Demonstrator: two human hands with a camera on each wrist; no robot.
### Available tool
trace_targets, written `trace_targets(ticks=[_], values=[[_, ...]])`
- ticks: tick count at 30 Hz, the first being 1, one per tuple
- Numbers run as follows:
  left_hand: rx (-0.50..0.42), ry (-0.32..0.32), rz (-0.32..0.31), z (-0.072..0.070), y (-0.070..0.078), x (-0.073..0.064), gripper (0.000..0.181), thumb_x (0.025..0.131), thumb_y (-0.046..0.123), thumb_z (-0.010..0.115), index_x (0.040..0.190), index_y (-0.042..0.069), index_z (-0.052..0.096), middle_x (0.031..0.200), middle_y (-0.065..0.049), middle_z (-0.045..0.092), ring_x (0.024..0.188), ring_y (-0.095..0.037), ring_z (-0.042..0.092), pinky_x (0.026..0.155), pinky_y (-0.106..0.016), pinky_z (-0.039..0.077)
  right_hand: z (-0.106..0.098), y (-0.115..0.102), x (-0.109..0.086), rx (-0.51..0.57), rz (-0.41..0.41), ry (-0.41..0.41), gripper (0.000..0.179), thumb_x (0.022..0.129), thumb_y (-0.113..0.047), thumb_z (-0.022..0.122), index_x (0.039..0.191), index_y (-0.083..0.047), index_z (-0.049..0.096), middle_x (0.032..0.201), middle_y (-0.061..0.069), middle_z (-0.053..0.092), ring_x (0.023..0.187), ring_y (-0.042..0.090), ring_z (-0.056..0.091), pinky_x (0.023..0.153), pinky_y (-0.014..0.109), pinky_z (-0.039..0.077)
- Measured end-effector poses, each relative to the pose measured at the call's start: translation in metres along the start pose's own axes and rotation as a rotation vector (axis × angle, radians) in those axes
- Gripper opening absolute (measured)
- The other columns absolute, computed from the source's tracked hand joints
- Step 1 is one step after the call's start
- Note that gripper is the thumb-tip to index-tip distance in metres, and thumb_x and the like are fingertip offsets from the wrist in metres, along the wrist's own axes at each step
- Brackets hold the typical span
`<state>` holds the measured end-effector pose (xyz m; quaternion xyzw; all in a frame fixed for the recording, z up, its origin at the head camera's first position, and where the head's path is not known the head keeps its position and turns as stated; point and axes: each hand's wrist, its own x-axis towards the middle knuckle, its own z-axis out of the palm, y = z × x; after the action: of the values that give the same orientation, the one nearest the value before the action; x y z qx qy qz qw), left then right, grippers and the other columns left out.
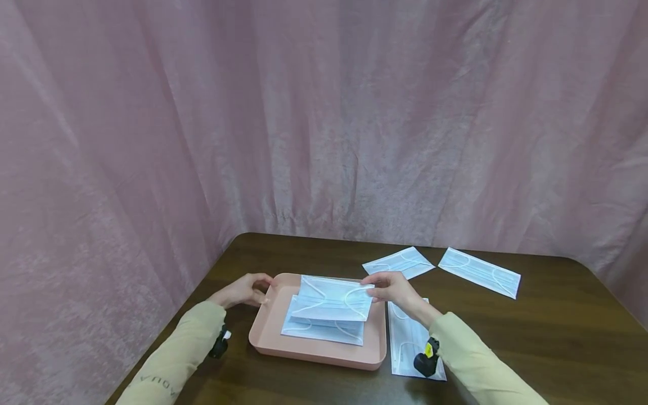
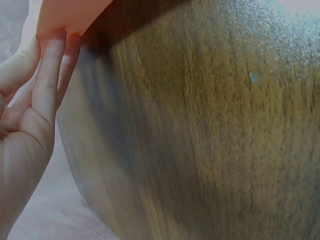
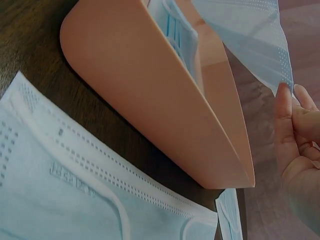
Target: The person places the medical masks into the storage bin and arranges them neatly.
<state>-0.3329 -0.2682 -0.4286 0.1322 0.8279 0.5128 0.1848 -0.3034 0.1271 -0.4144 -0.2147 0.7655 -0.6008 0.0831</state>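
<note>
A shallow pink tray [image 1: 268, 332] sits on the table, and its left rim is pinched by my left hand [image 1: 243, 290]. Seen from the left wrist, the fingers of that hand [image 2: 42, 95] press against the tray's outer wall [image 2: 75, 15]. My right hand [image 1: 400, 291] pinches a light blue face mask [image 1: 331, 289] by its right edge, holding it above the tray. Beneath it, another face mask [image 1: 324, 333] lies in the tray, partly covered. The right wrist view shows the held mask [image 3: 255, 40] raised over the tray wall [image 3: 135, 65], with fingertips at its corner.
One face mask [image 1: 405, 343] lies right of the tray, partly under my right wrist. Two more masks, one behind my right hand [image 1: 402, 262] and one farther right [image 1: 481, 273], lie near the back edge of the dark wooden table [image 1: 557, 326]. A pink curtain [image 1: 324, 124] hangs behind.
</note>
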Motion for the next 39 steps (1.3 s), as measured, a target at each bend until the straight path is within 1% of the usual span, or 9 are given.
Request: trace_targets(ticks=[5, 9, 15, 19, 23, 28, 33, 39], values=[[-0.007, -0.002, 0.01, 0.0, -0.001, -0.001, 0.045, 0.076, -0.007, 0.067, 0.117, -0.009, 0.048, 0.107, -0.02, 0.05, 0.082, -0.026, 0.059, 0.07, -0.04, 0.05, 0.004, 0.001, 0.002, 0.006, 0.01, 0.001, 0.022, 0.082, -0.002, 0.064, 0.104, 0.003, 0.063, 0.101, 0.014, 0.061, 0.078, 0.023, 0.06, 0.073, 0.048, 0.047], [-0.02, -0.009, 0.021, 0.0, -0.001, -0.001, 0.045, 0.076, -0.009, 0.066, 0.117, -0.01, 0.047, 0.107, -0.021, 0.05, 0.078, -0.024, 0.059, 0.07, -0.04, 0.05, 0.006, 0.001, 0.002, 0.022, 0.032, 0.012, 0.021, 0.082, -0.001, 0.063, 0.103, 0.003, 0.064, 0.1, 0.014, 0.061, 0.078, 0.023, 0.06, 0.073, 0.048, 0.047], [-0.036, -0.02, 0.038, -0.001, -0.002, -0.001, 0.043, 0.076, -0.01, 0.065, 0.116, -0.011, 0.048, 0.107, -0.021, 0.051, 0.074, -0.021, 0.058, 0.071, -0.041, 0.049, 0.006, 0.0, 0.002, 0.035, 0.022, 0.004, 0.022, 0.083, -0.002, 0.063, 0.104, 0.005, 0.062, 0.102, 0.017, 0.061, 0.079, 0.022, 0.059, 0.072, 0.045, 0.048], [-0.034, -0.021, 0.038, -0.001, -0.002, -0.001, 0.043, 0.076, -0.009, 0.065, 0.116, -0.01, 0.047, 0.107, -0.021, 0.052, 0.077, -0.022, 0.057, 0.071, -0.041, 0.049, 0.007, 0.0, 0.002, 0.05, 0.022, -0.002, 0.024, 0.083, -0.002, 0.063, 0.105, 0.007, 0.061, 0.104, 0.018, 0.06, 0.081, 0.024, 0.059, 0.073, 0.045, 0.048], [-0.025, -0.023, 0.04, -0.001, -0.001, -0.001, 0.043, 0.077, -0.008, 0.066, 0.116, -0.01, 0.047, 0.107, -0.02, 0.052, 0.079, -0.022, 0.057, 0.071, -0.04, 0.049, 0.008, 0.003, 0.004, 0.052, 0.034, 0.002, 0.023, 0.083, -0.002, 0.064, 0.104, 0.005, 0.062, 0.102, 0.016, 0.061, 0.082, 0.023, 0.059, 0.073, 0.044, 0.048], [-0.022, -0.028, 0.038, 0.0, 0.001, -0.002, 0.044, 0.077, -0.008, 0.065, 0.117, -0.01, 0.046, 0.107, -0.022, 0.051, 0.08, -0.024, 0.057, 0.071, -0.04, 0.049, 0.011, 0.009, 0.007, 0.053, 0.044, 0.001, 0.021, 0.083, 0.0, 0.063, 0.103, 0.003, 0.064, 0.101, 0.013, 0.061, 0.083, 0.022, 0.059, 0.072, 0.042, 0.049], [-0.021, -0.022, 0.029, 0.002, 0.002, -0.002, 0.044, 0.077, -0.008, 0.065, 0.117, -0.009, 0.047, 0.107, -0.021, 0.051, 0.081, -0.025, 0.058, 0.071, -0.04, 0.049, 0.015, 0.008, 0.008, 0.064, 0.059, -0.007, 0.02, 0.083, 0.001, 0.062, 0.103, 0.002, 0.064, 0.102, 0.012, 0.061, 0.082, 0.022, 0.058, 0.073, 0.043, 0.049], [-0.023, -0.03, 0.032, 0.001, 0.001, -0.003, 0.045, 0.078, -0.008, 0.065, 0.118, -0.011, 0.045, 0.109, -0.024, 0.05, 0.082, -0.025, 0.058, 0.071, -0.04, 0.049, 0.021, 0.006, 0.008, 0.042, 0.102, -0.017, 0.019, 0.084, 0.001, 0.06, 0.102, 0.0, 0.065, 0.1, 0.011, 0.061, 0.082, 0.021, 0.058, 0.072, 0.04, 0.049]])
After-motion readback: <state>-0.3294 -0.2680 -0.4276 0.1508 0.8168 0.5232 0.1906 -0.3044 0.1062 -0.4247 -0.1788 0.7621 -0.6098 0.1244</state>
